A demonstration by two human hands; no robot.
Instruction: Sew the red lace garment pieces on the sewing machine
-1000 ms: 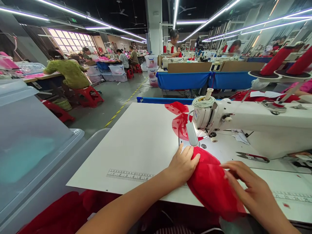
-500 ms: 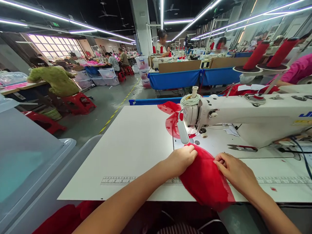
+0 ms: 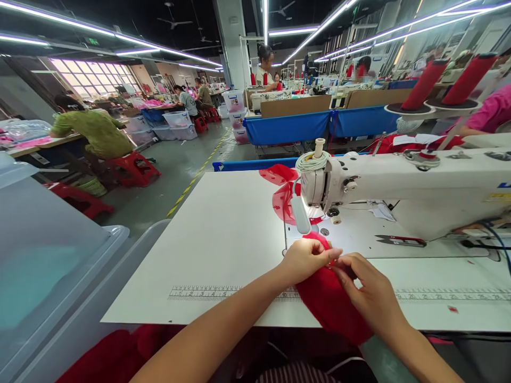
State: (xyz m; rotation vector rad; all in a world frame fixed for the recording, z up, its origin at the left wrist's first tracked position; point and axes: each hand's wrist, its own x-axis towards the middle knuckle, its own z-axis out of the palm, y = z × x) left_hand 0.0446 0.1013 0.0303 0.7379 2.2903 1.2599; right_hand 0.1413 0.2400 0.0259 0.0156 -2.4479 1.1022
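A piece of red fabric (image 3: 327,306) is held at the near edge of the sewing table (image 3: 223,239), just in front of the head of the white sewing machine (image 3: 399,181). Its upper part is bunched on the table top between the two hands, and its lower part is draped over the near edge.

The left hand (image 3: 305,259) is laid on the fabric's upper left side. Its fingers are curled in narrowly, and a fold of the cloth is pinched between thumb and fingertips. The right hand (image 3: 369,292) is set just beside it, fingertips touching the left hand's. Its fingers are drawn close together and the same fold is gripped from the right.

A small lamp (image 3: 299,213) is hung from the machine head, just above the hands. A second piece of red cloth (image 3: 281,194) is spread behind the lamp, towards the far edge. A printed ruler (image 3: 207,292) is marked along the near edge, partly covered by the left forearm and the fabric. Thread snips (image 3: 399,240) are laid to the right, under the machine arm. Two red thread cones (image 3: 425,84) are stood upright behind the machine. A clear plastic bin (image 3: 48,255) is placed off the table's left edge.
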